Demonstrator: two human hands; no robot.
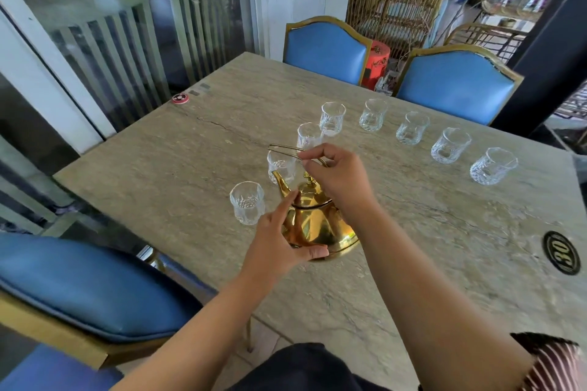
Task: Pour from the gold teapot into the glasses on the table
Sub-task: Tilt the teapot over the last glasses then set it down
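A shiny gold teapot stands on the stone table, spout pointing away to the left. My left hand cups its near left side, thumb under the base edge. My right hand pinches the thin wire handle above the lid. Several clear cut-glass cups stand in an arc: one left of the pot, one behind the spout, one behind the handle, others running right to the far one. All look empty.
Two blue padded chairs stand at the table's far side and another at my near left. A red round disc lies at the far left corner, a black "30" badge at the right. Glass wall left.
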